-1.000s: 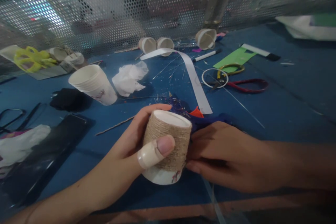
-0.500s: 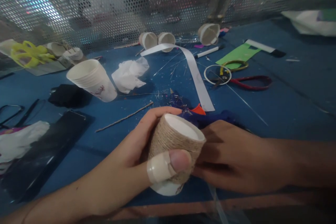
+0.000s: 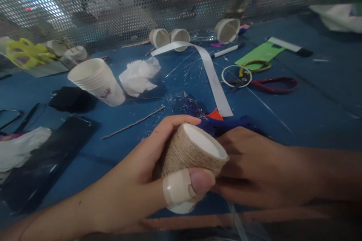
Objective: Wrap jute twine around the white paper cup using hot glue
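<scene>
A paper cup (image 3: 195, 154) wound with brown twine is tilted to the right, its white mouth up and a strip of bare white at its base. My left hand (image 3: 152, 169) is wrapped round it, the bandaged thumb across the front and the fingers behind. At the cup's right side is my right hand (image 3: 254, 165), its fingers curled and partly hidden behind the cup; what they grip cannot be made out. Just beyond both hands a blue glue gun (image 3: 229, 123) with an orange trigger lies on the table, partly covered by them.
Stacked paper cups (image 3: 98, 83), crumpled tissue (image 3: 140, 77) and a loose twine piece (image 3: 134, 122) lie left of centre. A white paper strip (image 3: 210, 73) and red-handled scissors (image 3: 277, 84) lie farther right. A perforated metal screen (image 3: 118, 11) closes the back of the blue table.
The twine-wound cup has shifted slightly right and leans further that way, with my left hand moving along. My right hand stays almost in place. The whole view has shifted slightly.
</scene>
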A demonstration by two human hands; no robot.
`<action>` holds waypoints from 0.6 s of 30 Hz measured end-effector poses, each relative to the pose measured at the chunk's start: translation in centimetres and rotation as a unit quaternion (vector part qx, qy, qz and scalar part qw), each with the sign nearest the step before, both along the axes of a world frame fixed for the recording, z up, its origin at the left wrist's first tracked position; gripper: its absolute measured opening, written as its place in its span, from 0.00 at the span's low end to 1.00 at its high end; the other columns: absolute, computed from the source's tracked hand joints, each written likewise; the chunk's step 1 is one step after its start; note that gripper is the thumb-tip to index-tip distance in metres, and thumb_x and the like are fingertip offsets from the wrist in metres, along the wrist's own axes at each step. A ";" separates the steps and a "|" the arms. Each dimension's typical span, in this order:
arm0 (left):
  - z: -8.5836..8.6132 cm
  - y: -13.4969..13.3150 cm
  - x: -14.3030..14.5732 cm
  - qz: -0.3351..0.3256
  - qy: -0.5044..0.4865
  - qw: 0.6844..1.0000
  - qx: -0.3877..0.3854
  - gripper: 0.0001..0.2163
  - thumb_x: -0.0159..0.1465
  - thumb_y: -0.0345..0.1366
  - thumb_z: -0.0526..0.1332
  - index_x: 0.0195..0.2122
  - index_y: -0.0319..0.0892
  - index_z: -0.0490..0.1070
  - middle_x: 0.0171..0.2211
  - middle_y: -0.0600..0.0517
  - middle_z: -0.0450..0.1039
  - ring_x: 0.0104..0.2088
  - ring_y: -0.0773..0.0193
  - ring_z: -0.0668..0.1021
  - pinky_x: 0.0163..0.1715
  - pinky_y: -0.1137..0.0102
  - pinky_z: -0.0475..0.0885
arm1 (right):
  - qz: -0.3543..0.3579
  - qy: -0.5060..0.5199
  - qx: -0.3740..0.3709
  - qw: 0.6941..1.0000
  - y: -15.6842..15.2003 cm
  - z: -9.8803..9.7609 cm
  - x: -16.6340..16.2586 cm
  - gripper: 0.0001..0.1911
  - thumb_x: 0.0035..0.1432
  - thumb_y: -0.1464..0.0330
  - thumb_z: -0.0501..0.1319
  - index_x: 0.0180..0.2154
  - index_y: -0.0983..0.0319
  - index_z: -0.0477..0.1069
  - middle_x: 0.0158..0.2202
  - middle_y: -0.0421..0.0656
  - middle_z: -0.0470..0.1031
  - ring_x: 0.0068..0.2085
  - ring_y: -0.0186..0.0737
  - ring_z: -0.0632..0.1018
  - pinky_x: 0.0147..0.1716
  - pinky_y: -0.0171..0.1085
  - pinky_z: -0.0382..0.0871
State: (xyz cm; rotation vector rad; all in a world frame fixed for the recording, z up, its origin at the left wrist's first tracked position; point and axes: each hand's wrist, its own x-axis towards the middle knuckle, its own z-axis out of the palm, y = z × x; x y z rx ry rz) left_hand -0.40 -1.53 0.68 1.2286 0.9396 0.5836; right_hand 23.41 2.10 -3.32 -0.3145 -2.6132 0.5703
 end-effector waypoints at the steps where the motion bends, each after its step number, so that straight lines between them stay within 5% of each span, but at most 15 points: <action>1: 0.0 -0.1 0.1 0.017 0.003 1.000 -0.013 0.25 0.61 0.46 0.75 0.58 0.62 0.74 0.45 0.54 0.78 0.39 0.59 0.79 0.34 0.71 0.79 | 0.000 -0.002 -0.002 1.000 0.0 0.1 0.0 0.12 0.75 0.70 0.57 0.40 0.61 0.79 0.33 0.38 0.85 0.29 0.36 0.77 0.28 0.42 0.64; 7: 0.2 -0.2 0.3 0.054 0.009 0.998 -0.036 0.23 0.59 0.46 0.77 0.55 0.64 0.76 0.42 0.57 0.77 0.37 0.64 0.77 0.32 0.75 0.77 | -0.003 -0.005 0.008 1.000 0.1 0.1 0.2 0.12 0.75 0.71 0.57 0.39 0.61 0.79 0.32 0.37 0.84 0.28 0.36 0.75 0.28 0.43 0.62; 12: 0.1 0.2 -0.1 0.008 -0.006 1.000 0.009 0.24 0.58 0.39 0.78 0.55 0.62 0.77 0.43 0.56 0.78 0.37 0.63 0.79 0.32 0.76 0.77 | -0.002 0.008 0.017 1.000 0.0 -0.2 0.1 0.11 0.74 0.71 0.59 0.37 0.60 0.77 0.31 0.37 0.84 0.28 0.36 0.75 0.28 0.43 0.61; 18: 0.6 0.1 0.2 0.046 0.030 0.998 -0.013 0.23 0.60 0.46 0.76 0.56 0.60 0.76 0.44 0.55 0.78 0.39 0.62 0.78 0.35 0.74 0.77 | -0.008 -0.013 0.019 1.000 -0.2 0.1 0.1 0.12 0.75 0.71 0.57 0.37 0.59 0.76 0.28 0.36 0.81 0.27 0.37 0.73 0.28 0.44 0.60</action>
